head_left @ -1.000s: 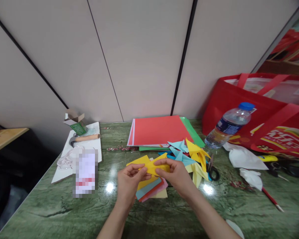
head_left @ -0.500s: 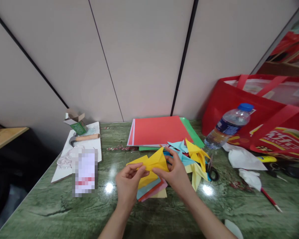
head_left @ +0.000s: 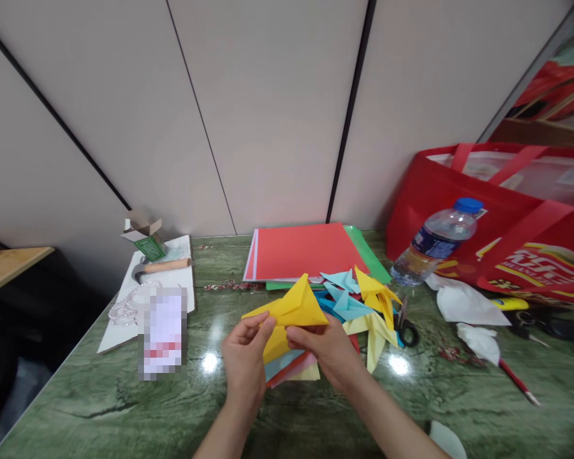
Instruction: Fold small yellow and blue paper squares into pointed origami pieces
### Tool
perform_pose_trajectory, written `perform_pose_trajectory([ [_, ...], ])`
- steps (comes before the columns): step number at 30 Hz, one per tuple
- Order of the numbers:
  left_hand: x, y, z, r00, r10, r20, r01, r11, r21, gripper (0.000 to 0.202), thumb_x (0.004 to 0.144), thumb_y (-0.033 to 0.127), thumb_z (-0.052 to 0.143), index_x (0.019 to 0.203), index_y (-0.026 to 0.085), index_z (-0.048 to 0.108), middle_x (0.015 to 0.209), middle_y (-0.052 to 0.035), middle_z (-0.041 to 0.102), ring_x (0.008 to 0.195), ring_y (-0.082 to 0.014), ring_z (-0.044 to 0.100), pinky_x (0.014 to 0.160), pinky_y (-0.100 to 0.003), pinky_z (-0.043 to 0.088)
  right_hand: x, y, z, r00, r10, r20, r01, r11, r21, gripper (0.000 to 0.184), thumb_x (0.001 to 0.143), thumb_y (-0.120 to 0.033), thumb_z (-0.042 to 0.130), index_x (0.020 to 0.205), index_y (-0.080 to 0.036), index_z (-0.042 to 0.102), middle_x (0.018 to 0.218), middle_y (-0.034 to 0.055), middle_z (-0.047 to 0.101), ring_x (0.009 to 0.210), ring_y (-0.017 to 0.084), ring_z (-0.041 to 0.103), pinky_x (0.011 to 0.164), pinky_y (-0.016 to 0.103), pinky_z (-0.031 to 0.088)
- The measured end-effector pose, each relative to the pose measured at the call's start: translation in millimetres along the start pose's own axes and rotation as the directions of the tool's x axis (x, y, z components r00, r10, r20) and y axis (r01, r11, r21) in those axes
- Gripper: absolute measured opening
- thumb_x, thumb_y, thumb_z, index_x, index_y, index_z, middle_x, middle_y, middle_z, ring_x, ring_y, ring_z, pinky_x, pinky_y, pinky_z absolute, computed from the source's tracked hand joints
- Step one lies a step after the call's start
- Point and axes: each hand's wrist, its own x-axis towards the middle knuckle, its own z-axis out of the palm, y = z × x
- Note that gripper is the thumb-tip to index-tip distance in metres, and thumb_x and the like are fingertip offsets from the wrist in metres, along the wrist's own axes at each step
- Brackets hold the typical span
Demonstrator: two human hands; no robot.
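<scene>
A partly folded piece of yellow origami paper (head_left: 291, 305) is held up between my two hands, one triangular flap pointing upward. My left hand (head_left: 249, 347) pinches its lower left edge between thumb and fingers. At the lower right edge, my right hand (head_left: 328, 347) grips it, thumb in front and fingers mostly hidden behind. Below the paper lies a stack of coloured paper squares (head_left: 291, 368), yellow on top, with blue, red, pink and cream edges showing. To the right, folded paper pieces (head_left: 349, 306) in blue, yellow and cream lie in a heap beside black-handled scissors (head_left: 406, 328).
Large red and green sheets (head_left: 306, 252) lie at the back against the wall. On the right are a plastic bottle (head_left: 435, 242), a red bag (head_left: 507, 223), tissues (head_left: 463, 303) and a red-handled brush (head_left: 516, 382). A hammer (head_left: 162, 268) and small box (head_left: 146, 239) rest at left on a white board.
My right hand has shifted down, its fingers going from the paper's upper right side to behind its lower right edge. The yellow flap now stands up more fully in view.
</scene>
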Motion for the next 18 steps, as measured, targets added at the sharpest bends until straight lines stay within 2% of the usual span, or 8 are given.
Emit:
perform_pose_trajectory([
  [4,-6.5,-3.2,4.9,1.0,-0.006,0.013,0.006,1.0,0.001,0.017,0.052,0.018,0.078,0.066,0.015,0.07,0.066,-0.0015,0.072,0.062,-0.0098,0.064,0.061,-0.016,0.05,-4.6,5.0,5.2,1.0,0.017,-0.023,-0.016,0.999,0.032,0.029,0.053,-0.02,0.079,0.079,-0.016,0.069,0.076,0.0018,0.07,0.066,0.014,0.06,0.058,0.024,0.05],
  [9,-11.0,-3.3,8.4,1.0,-0.016,0.017,0.016,1.0,0.01,0.015,0.053,0.018,0.077,0.067,0.015,0.07,0.067,-0.0018,0.073,0.062,-0.01,0.064,0.062,-0.016,0.051,-7.5,7.0,10.1,0.994,-0.056,-0.089,0.058,0.998,0.021,0.028,0.054,-0.021,0.078,0.08,-0.017,0.068,0.076,0.0016,0.069,0.067,0.015,0.06,0.057,0.024,0.049],
  [14,-9.0,-0.6,7.9,0.999,-0.035,0.024,0.035,0.999,0.002,0.015,0.053,0.018,0.078,0.066,0.015,0.071,0.066,-0.0017,0.073,0.062,-0.0101,0.064,0.062,-0.016,0.051,-6.5,3.9,6.7,0.998,-0.044,-0.038,0.045,0.998,0.042,0.023,0.055,-0.021,0.078,0.077,-0.016,0.069,0.079,0.0033,0.07,0.071,0.017,0.061,0.061,0.026,0.05],
  [18,-5.4,0.5,4.7,1.0,-0.009,-0.003,0.009,1.0,-0.004,0.016,0.052,0.019,0.078,0.066,0.015,0.071,0.066,-0.0012,0.073,0.062,-0.0099,0.064,0.061,-0.016,0.05,-5.7,0.7,5.6,1.0,0.001,-0.012,0.0,0.997,0.076,0.025,0.056,-0.022,0.079,0.078,-0.015,0.071,0.075,0.0039,0.071,0.067,0.015,0.064,0.064,0.026,0.051],
])
